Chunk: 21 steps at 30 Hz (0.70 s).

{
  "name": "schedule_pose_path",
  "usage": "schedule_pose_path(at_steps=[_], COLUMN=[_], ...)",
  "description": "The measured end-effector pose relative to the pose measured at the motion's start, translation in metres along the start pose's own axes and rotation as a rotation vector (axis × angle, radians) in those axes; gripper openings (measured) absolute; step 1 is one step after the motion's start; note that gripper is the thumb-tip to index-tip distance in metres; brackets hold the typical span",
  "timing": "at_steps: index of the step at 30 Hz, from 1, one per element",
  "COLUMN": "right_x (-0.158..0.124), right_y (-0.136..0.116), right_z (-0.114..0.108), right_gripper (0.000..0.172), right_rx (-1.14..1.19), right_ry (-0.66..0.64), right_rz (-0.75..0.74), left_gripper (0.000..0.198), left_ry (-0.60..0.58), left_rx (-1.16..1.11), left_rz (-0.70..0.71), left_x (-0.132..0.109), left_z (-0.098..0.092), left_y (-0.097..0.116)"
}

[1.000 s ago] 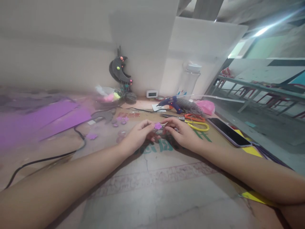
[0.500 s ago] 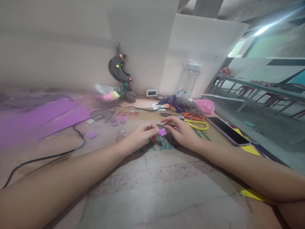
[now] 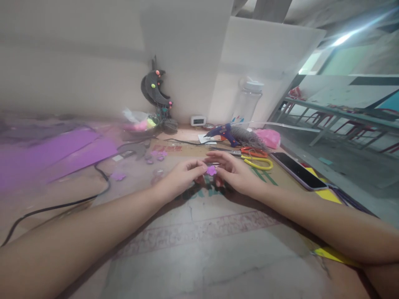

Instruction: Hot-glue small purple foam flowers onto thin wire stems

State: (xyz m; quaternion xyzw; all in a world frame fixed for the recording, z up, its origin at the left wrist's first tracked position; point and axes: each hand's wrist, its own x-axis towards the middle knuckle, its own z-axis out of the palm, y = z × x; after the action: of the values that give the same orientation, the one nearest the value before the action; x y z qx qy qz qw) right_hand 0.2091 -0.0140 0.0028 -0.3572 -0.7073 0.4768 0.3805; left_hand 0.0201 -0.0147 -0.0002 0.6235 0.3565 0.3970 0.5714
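At frame centre, the left hand and right hand jointly pinch a small purple foam flower between their fingertips, above the cardboard mat. Risk: uneven fingertip pressure may crease or drop the flower.

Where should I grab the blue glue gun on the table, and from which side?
Probably by the grip of the glue gun, coming from above on the near side: it lies on its side, nozzle pointing left, with grey yarn crowding its right end.
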Motion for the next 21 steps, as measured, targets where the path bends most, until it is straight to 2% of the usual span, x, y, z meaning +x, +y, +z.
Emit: schedule_pose_path(at_steps=[6,11,13,16,19,21], right_x=[0.003,0.003,0.002,0.0,-0.001,0.0], right_y=[0.002,-0.002,-0.003,-0.003,-0.002,-0.001], right_z=[-0.001,-0.008,-0.008,-0.003,0.002,0.004], right_gripper=[0.033,0.026,0.029,0.043,0.059,0.059], right_rx=[0.023,0.015,0.057,0.164,0.253,0.241], right_ry=[0.017,0.238,0.267,0.103,-0.083,-0.122], right_rz=[0.075,-0.036,-0.049,0.04,0.121,0.144], left_gripper=[0.023,0.024,0.024,0.022,0.02,0.02], left_ry=[0.024,0.087,0.135,0.162,0.135,0.115], left_rx=[-0.005,0.022,0.029,0.016,-0.004,-0.012], left_rz=[-0.001,-0.01,0.02,0.054,0.065,0.084], left_x=[0.0,0.001,0.002,0.003,0.004,0.003], left_z=[0.001,0.0,-0.001,-0.001,-0.001,0.0], left_y=[0.0,-0.002,-0.003,-0.004,-0.004,-0.003])
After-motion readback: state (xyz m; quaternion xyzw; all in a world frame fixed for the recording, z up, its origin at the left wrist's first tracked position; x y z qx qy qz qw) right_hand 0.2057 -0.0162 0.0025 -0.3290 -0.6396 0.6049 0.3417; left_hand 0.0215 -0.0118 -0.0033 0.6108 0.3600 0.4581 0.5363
